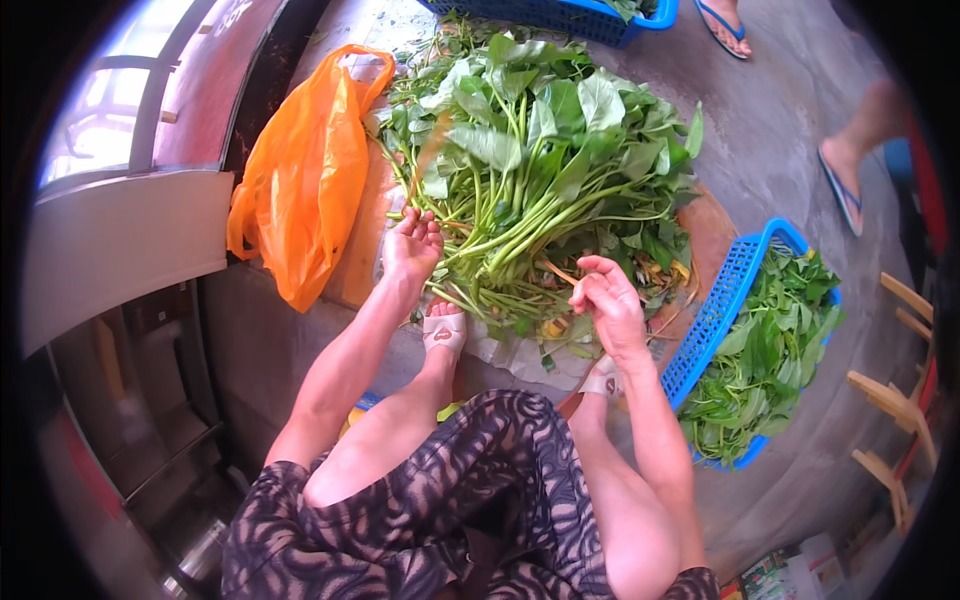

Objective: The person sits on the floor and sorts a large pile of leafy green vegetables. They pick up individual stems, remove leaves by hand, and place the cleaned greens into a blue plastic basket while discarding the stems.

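Note:
A large heap of leafy green stems, apparently water spinach [525,172], lies before me with the cut ends towards my feet. My left hand [414,244] is palm up at the heap's left edge, its fingers curled. A blurred tan strip [429,161] rises from those fingers across the leaves. My right hand [611,307] is raised over the near right side of the heap. Between its thumb and fingers sticks out a thin brownish strip [559,272], pointing to the stems. Whether the two strips are one piece cannot be told.
An orange plastic bag [307,172] lies left of the heap. At the right stands a blue plastic basket [716,315] of picked leaves, and another blue basket [555,19] is at the far edge. Another person's sandalled feet [727,30] are at upper right. Wooden legs [889,401] stand far right.

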`<state>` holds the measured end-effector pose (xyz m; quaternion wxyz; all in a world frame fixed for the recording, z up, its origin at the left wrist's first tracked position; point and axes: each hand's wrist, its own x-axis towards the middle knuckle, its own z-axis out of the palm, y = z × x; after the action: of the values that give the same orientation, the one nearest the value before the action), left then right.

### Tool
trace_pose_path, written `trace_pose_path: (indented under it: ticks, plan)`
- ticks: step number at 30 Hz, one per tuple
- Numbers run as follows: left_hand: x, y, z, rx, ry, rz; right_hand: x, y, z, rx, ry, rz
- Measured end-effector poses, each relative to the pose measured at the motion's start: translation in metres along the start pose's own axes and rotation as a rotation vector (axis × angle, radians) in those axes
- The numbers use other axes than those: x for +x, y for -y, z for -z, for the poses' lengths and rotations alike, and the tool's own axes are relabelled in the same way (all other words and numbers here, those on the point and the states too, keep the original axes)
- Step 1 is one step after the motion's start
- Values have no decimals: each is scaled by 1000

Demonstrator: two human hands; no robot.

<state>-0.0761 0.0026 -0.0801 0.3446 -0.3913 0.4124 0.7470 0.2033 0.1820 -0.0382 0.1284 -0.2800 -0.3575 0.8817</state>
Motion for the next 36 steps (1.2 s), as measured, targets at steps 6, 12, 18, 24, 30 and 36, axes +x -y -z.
trace_pose_path:
  ticks: [6, 12, 18, 24, 30, 36]
  plan:
    - [15, -39, 39, -85, -304, 64, -18, -19, 23, -1225, 162, -175]
    - [-54, 22, 49, 685, 294, -562, 0, -1, 16, -1010, -266, 188]
    - [-62, 82, -14, 1669, 889, -1305, 74, -12, -20, -334, -393, -11]
    - [-48, 66, -18, 1574, 739, -1077, 60, 5, -50, -252, -190, 27]
    - [-75, 37, -10, 959, 583, -376, 8, 29, -7, -852, -167, 227]
    - [-118, 25, -18, 1041, 486, -290, -36, 60, -20, -1334, -251, 608]
